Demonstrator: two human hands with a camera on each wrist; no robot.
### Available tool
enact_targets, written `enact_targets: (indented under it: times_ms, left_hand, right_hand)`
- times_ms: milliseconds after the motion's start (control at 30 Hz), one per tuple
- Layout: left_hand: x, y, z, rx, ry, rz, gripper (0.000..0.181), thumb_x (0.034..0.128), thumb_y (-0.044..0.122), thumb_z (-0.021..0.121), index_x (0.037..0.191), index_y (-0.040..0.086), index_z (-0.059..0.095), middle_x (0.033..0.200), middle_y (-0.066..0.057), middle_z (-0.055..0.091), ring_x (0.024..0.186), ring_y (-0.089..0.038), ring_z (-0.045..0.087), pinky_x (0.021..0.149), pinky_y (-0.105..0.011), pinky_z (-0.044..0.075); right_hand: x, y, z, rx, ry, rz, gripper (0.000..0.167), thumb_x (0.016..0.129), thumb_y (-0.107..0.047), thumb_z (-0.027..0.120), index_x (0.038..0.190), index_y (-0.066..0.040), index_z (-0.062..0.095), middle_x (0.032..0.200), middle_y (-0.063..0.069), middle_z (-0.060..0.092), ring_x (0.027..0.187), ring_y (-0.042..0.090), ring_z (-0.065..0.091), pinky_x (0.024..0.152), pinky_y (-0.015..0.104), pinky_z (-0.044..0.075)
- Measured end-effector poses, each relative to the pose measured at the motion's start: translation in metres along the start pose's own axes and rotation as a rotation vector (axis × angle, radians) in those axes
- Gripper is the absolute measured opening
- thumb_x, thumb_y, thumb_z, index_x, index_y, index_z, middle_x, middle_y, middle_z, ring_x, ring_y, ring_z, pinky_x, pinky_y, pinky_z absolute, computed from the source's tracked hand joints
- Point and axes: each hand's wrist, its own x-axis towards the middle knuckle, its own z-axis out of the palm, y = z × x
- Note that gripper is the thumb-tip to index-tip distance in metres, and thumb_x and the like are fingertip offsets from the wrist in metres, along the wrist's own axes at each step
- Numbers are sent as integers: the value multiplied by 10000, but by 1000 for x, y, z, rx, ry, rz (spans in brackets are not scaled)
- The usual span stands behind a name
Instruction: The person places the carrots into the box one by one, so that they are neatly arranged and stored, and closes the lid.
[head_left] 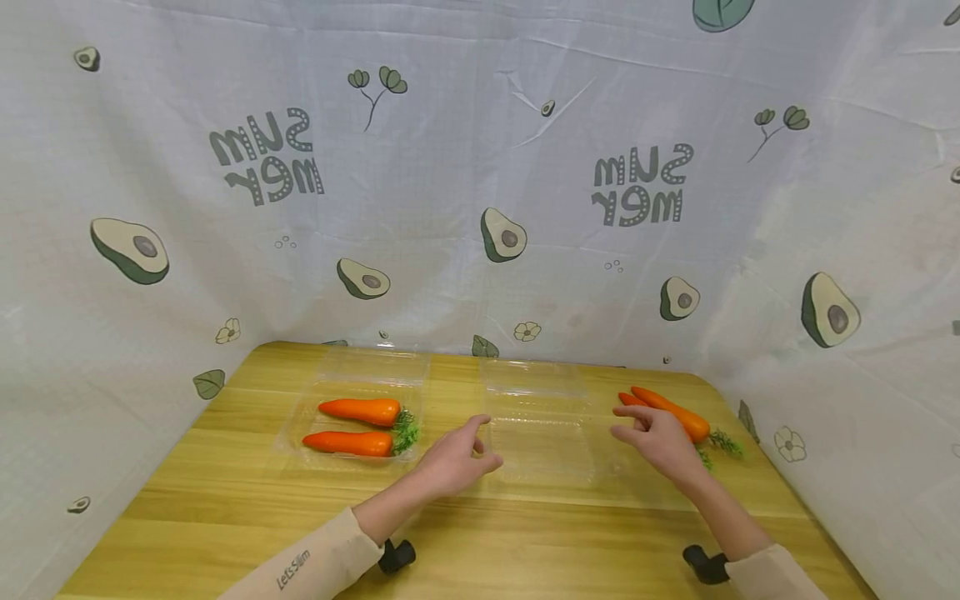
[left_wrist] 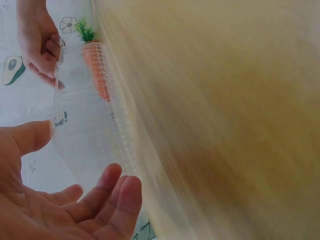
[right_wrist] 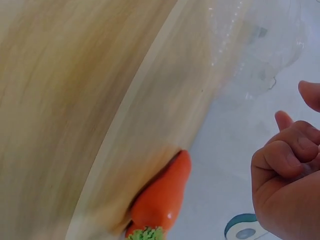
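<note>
A clear plastic box [head_left: 542, 433] stands on the table with its lid folded back and nothing inside. My left hand [head_left: 457, 458] is at its left edge, thumb and fingers spread apart; in the left wrist view the thumb tip meets or nearly meets the box's rim. To the right of the box, my right hand [head_left: 660, 442] hovers by two loose carrots [head_left: 678, 412], partly covering them. Its index finger and thumb extend toward the box while the other fingers curl loosely, as the right wrist view shows, and it holds nothing.
Left of the hands stands a second clear box [head_left: 300, 417], its lid also folded back, holding two carrots [head_left: 348, 443] with green tops. The wooden table [head_left: 480, 550] meets a patterned curtain [head_left: 450, 183] at the back and sides.
</note>
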Motion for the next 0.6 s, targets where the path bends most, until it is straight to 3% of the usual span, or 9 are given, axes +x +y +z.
enact_targets:
  times_ms: [333, 500, 600]
  left_hand:
    - [0, -1, 0, 18, 1, 0, 717, 944, 395, 687, 1546, 157, 380, 1138, -71, 655, 924, -207, 625, 769, -432, 511]
    - [0, -2, 0, 14, 2, 6, 714, 942, 396, 693, 1542, 161, 386, 1152, -91, 656, 942, -217, 635, 785, -444, 522]
    - [-1, -1, -1, 15, 4, 14, 713, 937, 400, 700, 1535, 159, 396, 1145, -101, 659, 940, -225, 640, 785, -456, 525]
  right_hand:
    - [-1, 15, -10, -19, 30, 74, 590, 959, -347, 691, 1386, 39, 561, 665, -16, 354, 496, 92, 275, 472, 267, 290]
    - [-1, 23, -13, -29, 56, 108, 597, 958, -365, 691, 1381, 39, 570, 682, -8, 417, 511, 98, 343, 494, 269, 337]
    - [-1, 29, -16, -56, 69, 119, 593, 955, -375, 693, 1371, 33, 585, 754, 65, 555, 577, 116, 394, 533, 273, 349]
